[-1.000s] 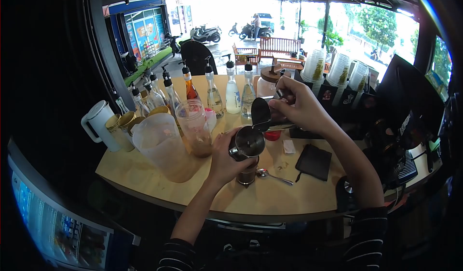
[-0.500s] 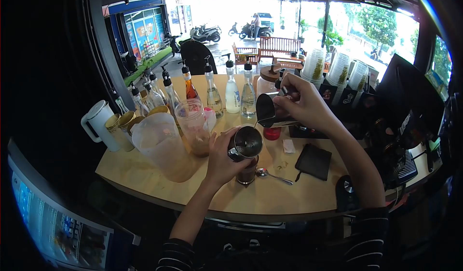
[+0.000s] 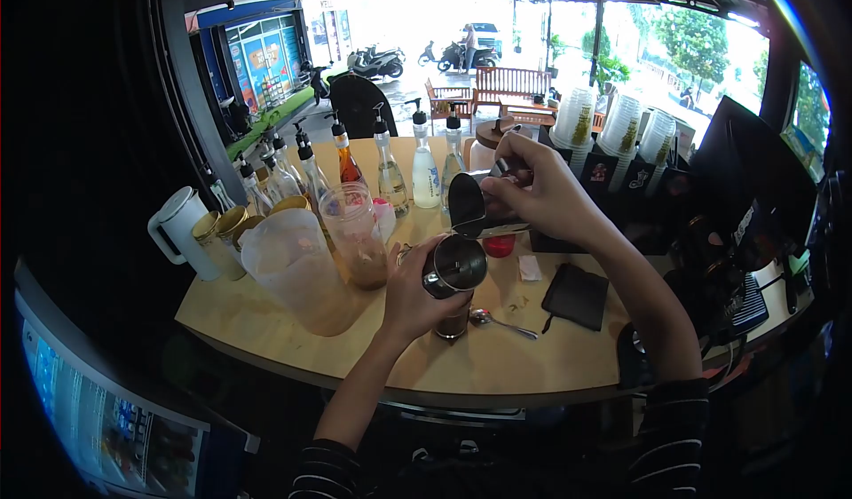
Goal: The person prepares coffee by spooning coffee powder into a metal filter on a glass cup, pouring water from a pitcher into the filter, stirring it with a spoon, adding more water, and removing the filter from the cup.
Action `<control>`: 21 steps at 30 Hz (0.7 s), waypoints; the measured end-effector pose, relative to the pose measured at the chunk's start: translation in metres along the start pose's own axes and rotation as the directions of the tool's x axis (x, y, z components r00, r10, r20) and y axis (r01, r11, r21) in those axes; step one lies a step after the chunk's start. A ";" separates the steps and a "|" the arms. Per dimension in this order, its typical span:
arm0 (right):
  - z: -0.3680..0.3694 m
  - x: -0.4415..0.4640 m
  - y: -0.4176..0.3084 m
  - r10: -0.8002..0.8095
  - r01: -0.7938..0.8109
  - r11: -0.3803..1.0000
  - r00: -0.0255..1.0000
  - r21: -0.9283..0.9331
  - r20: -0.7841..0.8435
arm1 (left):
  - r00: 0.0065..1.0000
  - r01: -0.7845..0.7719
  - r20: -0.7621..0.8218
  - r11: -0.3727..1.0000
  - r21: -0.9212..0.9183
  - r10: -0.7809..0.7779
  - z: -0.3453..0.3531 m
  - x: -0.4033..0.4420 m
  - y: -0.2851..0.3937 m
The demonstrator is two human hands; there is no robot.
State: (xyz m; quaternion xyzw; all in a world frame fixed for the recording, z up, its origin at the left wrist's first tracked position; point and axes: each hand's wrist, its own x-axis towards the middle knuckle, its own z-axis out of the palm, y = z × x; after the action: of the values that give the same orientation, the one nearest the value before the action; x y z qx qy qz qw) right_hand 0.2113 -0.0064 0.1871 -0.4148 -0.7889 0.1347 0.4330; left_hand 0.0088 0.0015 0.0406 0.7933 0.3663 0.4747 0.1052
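My left hand is wrapped round a steel cup, tilted so that I look into its mouth. Over it, my right hand grips a dark metal pitcher that is tipped to the left. The pitcher's lip is just above the cup's rim, where a thin stream seems to show. Partly hidden beneath my left hand stands a small glass with something dark brown in it. A metal spoon lies to the right of the glass.
Left of the hands stand a large translucent jug, a clear plastic jar and a white pitcher. Pump bottles line the back. A black pouch, a red object and stacked plastic cups are to the right.
The pitcher and my right hand have moved a little to the left, closer over the cup. The stream now sits nearer the cup's left rim. My left hand has barely moved.
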 end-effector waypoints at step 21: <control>-0.007 -0.010 0.008 0.116 -0.118 0.993 0.990 0.015 0.077 | 0.998 0.039 -0.049 0.999 0.014 -0.039 -0.017 0.004 -0.002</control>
State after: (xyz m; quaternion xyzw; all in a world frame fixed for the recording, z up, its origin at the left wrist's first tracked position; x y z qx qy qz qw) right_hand 0.2241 -0.0101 0.1812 -0.4506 -0.7777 0.1833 0.3982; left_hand -0.0051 0.0024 0.0509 0.7751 0.3877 0.4890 0.0996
